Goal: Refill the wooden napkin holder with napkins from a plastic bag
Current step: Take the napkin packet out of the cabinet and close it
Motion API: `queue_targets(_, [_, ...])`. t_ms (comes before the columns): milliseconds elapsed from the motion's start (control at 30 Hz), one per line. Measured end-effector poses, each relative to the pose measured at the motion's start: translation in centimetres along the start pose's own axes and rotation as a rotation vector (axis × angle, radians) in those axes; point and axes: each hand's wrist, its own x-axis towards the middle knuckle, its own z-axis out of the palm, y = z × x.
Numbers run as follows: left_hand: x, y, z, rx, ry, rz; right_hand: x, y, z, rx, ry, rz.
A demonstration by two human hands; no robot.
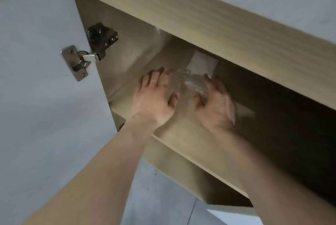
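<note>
Both my arms reach up into an open wall cabinet. A clear plastic bag (190, 83) lies on the cabinet's shelf (181, 130), and a white stack of napkins (202, 64) shows at its far end. My left hand (156, 97) rests on the bag's left side with fingers spread. On the bag's right side is my right hand (216, 104), fingers curled against the plastic and blurred. Whether either hand has a firm hold on the bag is unclear. The wooden napkin holder is not in view.
The cabinet door (45, 79) stands open on the left, held by a metal hinge (87, 55). A wooden top panel (200, 24) overhangs the shelf. The right part of the cabinet's inside is dark. Grey wall shows below.
</note>
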Motion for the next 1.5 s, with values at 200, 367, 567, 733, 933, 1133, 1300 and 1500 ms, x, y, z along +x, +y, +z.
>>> queue_targets(200, [3.5, 0.3, 4.4, 0.024, -0.103, 0.11, 1.4, 1.1, 2.8, 0.039, -0.02, 0.002])
queue_targets(367, [3.9, -0.6, 6.3, 0.004, -0.106, 0.212, 1.3, 1.7, 4.2, -0.002, -0.041, 0.029])
queue_targets(567, [3.1, -0.3, 5.8, 0.012, -0.089, 0.176, 0.4, 1.0, 3.7, -0.003, -0.009, -0.003])
queue_targets(733, [0.0, -0.5, 3.3, 0.043, -0.048, 0.146, -1.9, -0.3, 1.6, -0.093, -0.066, -0.045])
queue_targets(933, [-5.6, 0.2, -2.0, 0.066, -0.245, 0.115, -6.3, -2.7, -3.1, -0.111, -0.238, -0.009])
queue_targets(1133, [-12.2, 2.2, -9.3, 0.011, -0.364, 0.05, -10.6, -4.8, -10.2, -0.014, -0.502, -0.008])
queue_targets(1300, [-15.7, 5.4, -18.4, -0.046, -0.354, -0.049, -13.1, -7.9, -19.2, 0.082, -0.627, 0.014])
queue_targets(1500, [-18.0, 8.6, -29.9, -0.088, -0.352, -0.086, -15.9, -13.0, -30.3, 0.285, -0.699, 0.118])
